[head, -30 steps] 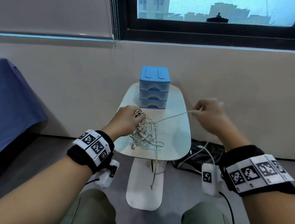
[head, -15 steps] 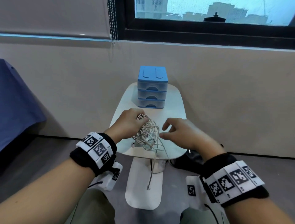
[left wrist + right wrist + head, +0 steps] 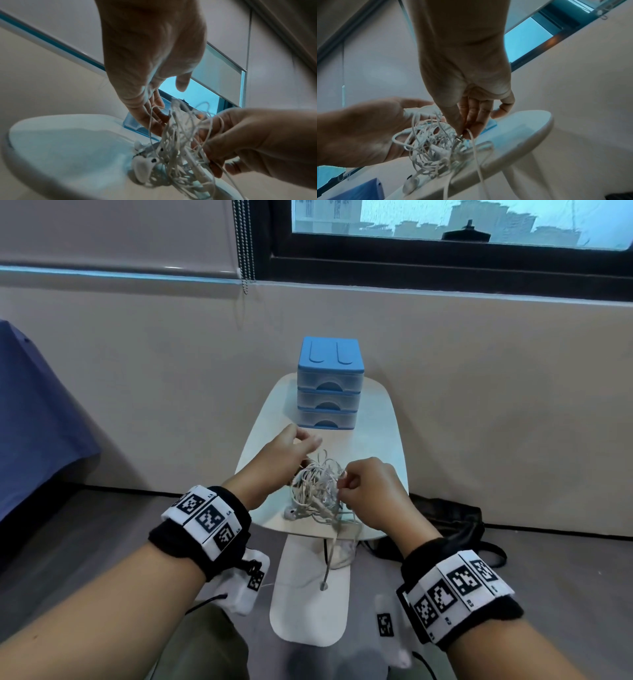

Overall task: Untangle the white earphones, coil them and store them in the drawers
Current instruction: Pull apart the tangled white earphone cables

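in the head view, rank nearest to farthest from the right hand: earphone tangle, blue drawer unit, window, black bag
From the right hand:
1. Earphone tangle, pinched at its fingertips.
2. Black bag, on the floor, right.
3. Blue drawer unit, at the table's back.
4. Window, top.

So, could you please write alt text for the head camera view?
Two hands work a tangled bundle of white earphone cable on a small white oval table: right hand pinching a strand, left hand open beside it. Behind stands a closed blue three-drawer plastic organiser.

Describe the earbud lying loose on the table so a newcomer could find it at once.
Start at the white oval table below the window. Near its front edge sits the tangle of white earphones between both hands. The earbud pokes out at the tangle's lower left: a smooth rounded lump, unlike the thin cords.
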`<state>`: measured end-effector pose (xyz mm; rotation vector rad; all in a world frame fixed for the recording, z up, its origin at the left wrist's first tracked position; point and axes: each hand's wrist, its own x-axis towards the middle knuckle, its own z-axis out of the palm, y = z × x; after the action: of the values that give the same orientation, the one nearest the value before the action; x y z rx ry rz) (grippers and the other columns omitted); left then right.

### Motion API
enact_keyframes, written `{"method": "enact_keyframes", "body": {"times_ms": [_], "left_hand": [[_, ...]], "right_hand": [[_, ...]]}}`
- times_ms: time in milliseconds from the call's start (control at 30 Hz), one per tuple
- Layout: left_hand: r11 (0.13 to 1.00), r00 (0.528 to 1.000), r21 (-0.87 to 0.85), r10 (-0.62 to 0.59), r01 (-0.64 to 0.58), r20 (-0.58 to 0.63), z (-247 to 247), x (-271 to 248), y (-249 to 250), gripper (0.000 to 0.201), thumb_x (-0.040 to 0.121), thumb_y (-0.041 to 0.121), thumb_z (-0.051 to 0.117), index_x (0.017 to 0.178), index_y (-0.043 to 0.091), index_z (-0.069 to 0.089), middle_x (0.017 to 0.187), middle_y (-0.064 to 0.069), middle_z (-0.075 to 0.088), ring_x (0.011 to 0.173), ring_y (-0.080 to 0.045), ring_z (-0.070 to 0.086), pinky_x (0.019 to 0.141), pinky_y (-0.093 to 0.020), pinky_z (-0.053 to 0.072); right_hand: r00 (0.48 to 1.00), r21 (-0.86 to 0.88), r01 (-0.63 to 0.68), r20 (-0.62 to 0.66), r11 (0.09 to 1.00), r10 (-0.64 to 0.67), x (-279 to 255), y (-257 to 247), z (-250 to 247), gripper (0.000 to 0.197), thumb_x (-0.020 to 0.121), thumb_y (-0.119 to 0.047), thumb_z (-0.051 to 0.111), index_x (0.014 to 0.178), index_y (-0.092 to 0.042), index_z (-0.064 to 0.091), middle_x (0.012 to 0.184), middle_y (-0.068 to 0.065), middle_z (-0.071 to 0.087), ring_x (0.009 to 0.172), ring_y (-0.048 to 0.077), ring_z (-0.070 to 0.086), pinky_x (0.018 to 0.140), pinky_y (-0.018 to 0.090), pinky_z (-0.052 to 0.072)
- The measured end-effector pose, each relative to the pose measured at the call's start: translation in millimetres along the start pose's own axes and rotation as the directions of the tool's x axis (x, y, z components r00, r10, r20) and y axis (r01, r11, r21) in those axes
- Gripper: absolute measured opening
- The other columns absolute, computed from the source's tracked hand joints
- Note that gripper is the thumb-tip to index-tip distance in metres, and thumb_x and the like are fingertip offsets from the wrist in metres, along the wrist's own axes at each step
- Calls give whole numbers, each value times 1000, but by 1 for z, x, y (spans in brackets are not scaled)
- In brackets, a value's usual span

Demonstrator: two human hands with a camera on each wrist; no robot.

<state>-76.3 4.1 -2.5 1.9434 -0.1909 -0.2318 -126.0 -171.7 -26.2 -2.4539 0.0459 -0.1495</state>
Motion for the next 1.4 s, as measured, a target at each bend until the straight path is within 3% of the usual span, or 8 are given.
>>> {"method": "enact_keyframes", "body": {"times_ms": [167,333,533,667,900,1067,1300,1400], "left_hand": [[985,992,-119,-126,125,1,-2,1,-7,18,102,12,49,102,6,65,89,-11,59,66,-18,53,53,-24,48],[980,985,-109,-161,166,55,1,-2,-8,34,91,-11,38,97,-7,71,83,-20,64,55,-17,55,46,-20,49],[937,964,-241,-226,255,139,0,3,-4,31,95,0,43,108,-9,70,83,-15,70,60,-18,65,55,-25,58],[982,979,-56,-173,180,106,-5,10,-11,35,94,-15,37,102,-4,69,82,-16,67,51,-15,62,53,-25,58],[957,965,289,-92,18,244,-10,15,-10,8,86,-7,75,86,1,73,75,-10,69,55,-11,62,60,-21,56],[933,967,361,-87,-5,239,-5,20,-9,13,92,7,73,80,6,73,67,-4,69,53,-10,62,58,-22,54],[902,939,428,-105,-48,326,2,21,0,35,103,17,51,76,-5,56,72,-12,51,66,-21,45,63,-32,36],[884,933,461,-104,-72,345,-4,22,8,23,99,12,59,81,6,72,75,-3,65,68,-13,55,58,-24,41]], "right_hand": [[988,223,-151,61,963,141,2,8,10,18,86,-5,71,70,-14,70,71,2,72,67,20,67,58,29,55],[964,262,-237,179,935,194,14,0,11,29,89,0,62,64,-15,56,64,1,59,56,16,50,49,22,38],[936,302,-320,244,898,252,31,2,17,14,81,3,55,72,3,66,67,15,60,64,26,54,54,46,49],[918,318,-360,288,877,273,30,3,8,22,85,10,53,73,-6,61,71,14,56,69,25,50,62,38,43],[908,243,-365,308,899,285,31,-3,12,27,85,9,43,80,-10,61,74,13,47,66,23,39,48,27,30],[895,263,-390,332,882,297,32,2,16,14,86,8,51,84,15,62,73,18,56,66,25,49,59,37,40],[886,333,-402,376,853,271,25,2,-1,22,90,0,70,69,-4,63,48,2,58,38,9,52,39,17,40],[892,390,-397,379,831,249,27,4,0,14,89,-1,72,76,4,70,61,10,63,54,19,57,52,25,49]]}}
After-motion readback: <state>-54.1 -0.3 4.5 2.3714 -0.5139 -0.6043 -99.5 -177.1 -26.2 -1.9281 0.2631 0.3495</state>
